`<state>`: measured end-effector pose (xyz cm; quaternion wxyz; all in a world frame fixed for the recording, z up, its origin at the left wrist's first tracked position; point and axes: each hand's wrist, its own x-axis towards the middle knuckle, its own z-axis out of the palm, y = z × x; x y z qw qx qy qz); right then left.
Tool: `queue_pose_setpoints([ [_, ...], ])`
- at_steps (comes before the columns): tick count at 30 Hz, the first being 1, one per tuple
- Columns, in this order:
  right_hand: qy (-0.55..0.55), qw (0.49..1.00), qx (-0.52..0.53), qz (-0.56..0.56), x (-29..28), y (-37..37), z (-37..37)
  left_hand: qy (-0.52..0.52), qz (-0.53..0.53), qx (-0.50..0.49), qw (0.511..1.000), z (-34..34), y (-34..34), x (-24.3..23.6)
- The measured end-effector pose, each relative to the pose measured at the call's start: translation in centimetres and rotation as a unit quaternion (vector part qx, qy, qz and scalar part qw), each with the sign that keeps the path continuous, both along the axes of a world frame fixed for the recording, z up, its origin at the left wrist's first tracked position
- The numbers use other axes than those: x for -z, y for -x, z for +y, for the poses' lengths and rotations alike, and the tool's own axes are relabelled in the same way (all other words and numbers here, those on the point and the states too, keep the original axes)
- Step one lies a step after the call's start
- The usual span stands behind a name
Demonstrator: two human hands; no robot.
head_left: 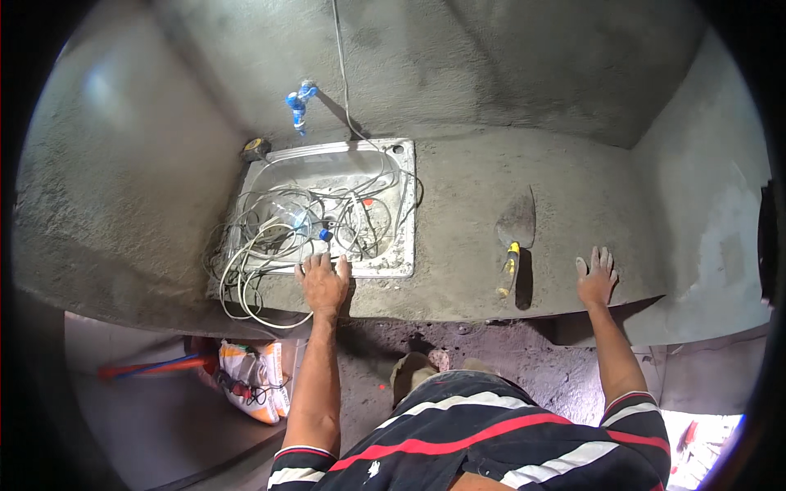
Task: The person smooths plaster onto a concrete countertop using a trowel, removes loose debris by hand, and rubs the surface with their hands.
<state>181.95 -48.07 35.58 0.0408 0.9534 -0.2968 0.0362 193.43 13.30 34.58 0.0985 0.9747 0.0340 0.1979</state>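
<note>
My left hand (324, 284) lies flat with fingers stretched forward at the front rim of a dirty white sink (401, 266). A tangle of pale cable (240, 278) fills much of the basin and loops over its front left edge, close beside that hand. Among the loops are a clear plastic bottle (296, 219) and a blue cap (325, 235). My right hand (597, 278) rests palm down, fingers spread, on the grey cement countertop (458, 245). To its left lies a trowel (517, 222) with a yellow and black handle (509, 270) pointing toward me. Both hands hold nothing.
A blue-wrapped tap (300, 106) sticks out of the plastered back wall above the sink. A tape measure (255, 149) sits at the sink's back left corner. Below the counter at left are white and orange bags (254, 380) and an orange-red tube (155, 367).
</note>
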Motion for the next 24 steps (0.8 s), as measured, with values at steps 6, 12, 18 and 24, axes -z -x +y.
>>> queue_pose_setpoints([
  [6, -0.006, 1.0, -0.001, -0.002, -0.2, 0.2, -0.1, -0.005, -0.01, 0.007, 1.0, -0.4, 0.1, -0.2],
  [12, -0.005, 1.0, 0.001, 0.013, -0.1, 0.0, 0.0, 0.004, -0.015, 0.002, 1.0, -0.1, 0.5, -0.4],
  [18, 0.026, 0.999, -0.003, 0.034, -0.5, 1.1, -0.7, -0.016, 0.053, -0.025, 0.998, -1.5, 0.1, -0.6],
  [24, -0.022, 1.0, -0.006, -0.003, -0.6, 0.2, -0.2, -0.012, 0.073, 0.003, 0.997, -1.0, 0.7, -1.8],
])
